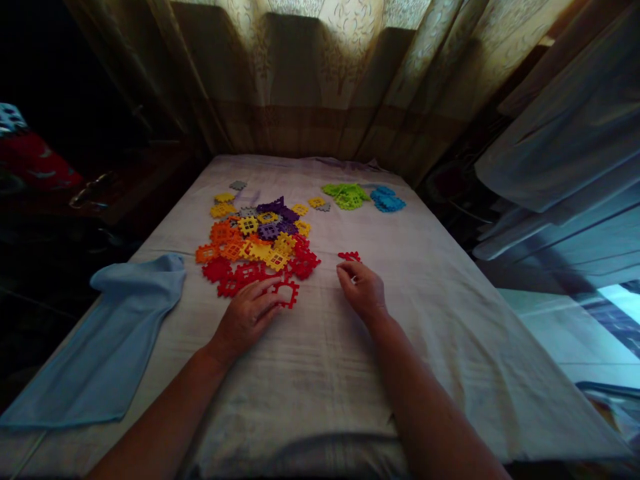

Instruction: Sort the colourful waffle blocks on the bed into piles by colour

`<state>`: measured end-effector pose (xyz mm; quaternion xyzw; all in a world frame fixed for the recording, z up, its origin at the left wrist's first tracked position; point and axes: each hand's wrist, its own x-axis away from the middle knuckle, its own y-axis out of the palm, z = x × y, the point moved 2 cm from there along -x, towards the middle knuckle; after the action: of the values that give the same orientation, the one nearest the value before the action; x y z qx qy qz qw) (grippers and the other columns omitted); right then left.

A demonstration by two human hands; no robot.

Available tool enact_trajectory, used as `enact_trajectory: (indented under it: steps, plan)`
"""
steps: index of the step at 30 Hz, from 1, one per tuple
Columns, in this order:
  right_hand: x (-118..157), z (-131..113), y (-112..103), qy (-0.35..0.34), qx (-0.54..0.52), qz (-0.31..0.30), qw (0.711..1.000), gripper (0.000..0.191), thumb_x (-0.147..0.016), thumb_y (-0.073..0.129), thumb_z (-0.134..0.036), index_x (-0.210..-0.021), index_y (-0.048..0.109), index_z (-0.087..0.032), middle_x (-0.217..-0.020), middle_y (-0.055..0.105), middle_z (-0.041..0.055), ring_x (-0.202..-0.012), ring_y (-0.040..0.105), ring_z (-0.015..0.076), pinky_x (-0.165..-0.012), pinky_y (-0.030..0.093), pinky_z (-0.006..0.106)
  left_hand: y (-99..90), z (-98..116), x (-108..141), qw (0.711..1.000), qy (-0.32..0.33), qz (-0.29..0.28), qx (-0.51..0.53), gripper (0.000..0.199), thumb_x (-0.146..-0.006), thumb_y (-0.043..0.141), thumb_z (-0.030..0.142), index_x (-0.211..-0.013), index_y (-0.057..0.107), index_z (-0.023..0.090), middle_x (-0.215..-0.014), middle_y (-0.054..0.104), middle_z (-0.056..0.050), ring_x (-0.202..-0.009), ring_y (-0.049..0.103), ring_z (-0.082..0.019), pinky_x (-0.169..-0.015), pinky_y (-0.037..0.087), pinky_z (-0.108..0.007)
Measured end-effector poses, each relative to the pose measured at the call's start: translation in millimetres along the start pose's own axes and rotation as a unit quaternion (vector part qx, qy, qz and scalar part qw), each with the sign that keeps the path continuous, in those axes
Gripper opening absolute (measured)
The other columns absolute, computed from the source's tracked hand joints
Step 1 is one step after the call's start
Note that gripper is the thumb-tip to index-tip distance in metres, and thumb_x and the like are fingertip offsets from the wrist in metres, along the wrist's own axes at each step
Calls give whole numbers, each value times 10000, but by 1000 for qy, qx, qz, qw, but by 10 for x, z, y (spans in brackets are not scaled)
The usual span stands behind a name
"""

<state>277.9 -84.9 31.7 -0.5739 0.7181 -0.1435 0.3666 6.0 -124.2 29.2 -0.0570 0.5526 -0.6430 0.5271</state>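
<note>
My left hand (250, 310) rests at the near edge of a mixed pile, its fingers stretched out. The fingertips touch a red square frame piece (295, 295) with notched edges. To the right, my right hand (364, 288) is closed, fingers curled together at a red interlocking plastic piece (350, 256), partly hidden behind the hand. The pile holds more red pieces (217, 269), orange pieces (223, 233), yellow pieces (277, 259) and purple pieces (270, 230), many with window-like openings.
Toward the back right lie a green stack (347, 195) and a blue stack (387, 199) of pieces. A grey piece (238, 185) sits at the back left. A light blue cloth (115, 340) covers the left table edge. Curtains (320, 87) hang behind the sheet-covered table (440, 320).
</note>
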Motion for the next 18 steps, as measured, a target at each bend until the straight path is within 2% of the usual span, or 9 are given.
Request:
enact_trajectory:
  steps: [4,8,11,14,18]
  plan:
    - [177,-284,246,31,-124,-148,981,279,-869,541,-425,-909,733,-227,-773,729,21,-705,658,171,-680,488,283,13,105,-15,1000,20,2,-1,192,-959,556,311,-1037,710,228,-1288,660,-100,-1162,632,-226,-990,535,-394]
    - [242,-376,372,65,-196,-207,956,258,-824,597,-420,-885,742,-215,-760,731,7,-667,633,149,-638,477,261,31,157,-29,998,58,11,-5,173,-958,559,285,-1033,699,215,-1274,669,-110,-1169,631,-223,-976,543,-382]
    - [231,-371,407,96,-236,-215,943,217,-776,633,-395,-813,728,-204,-717,715,-3,-635,612,134,-618,472,250,40,168,-29,998,58,10,-4,174,-962,549,274,-1032,698,217,-1273,670,-105,-1159,638,-220,-970,548,-379]
    - [199,-352,404,122,-269,-210,932,221,-736,655,-416,-756,703,-201,-675,694,-9,-611,597,129,-595,467,250,41,157,-23,1000,31,3,-3,210,-961,542,276,-1105,686,224,-1321,643,-106,-1186,629,-226,-993,543,-390]
    - [96,-245,280,157,-283,-149,934,276,-689,678,-480,-728,680,-206,-657,685,-3,-584,585,134,-575,465,263,38,105,-13,1000,-8,0,5,339,-953,549,299,-1283,601,238,-1386,602,-100,-1235,605,-232,-1037,525,-411]
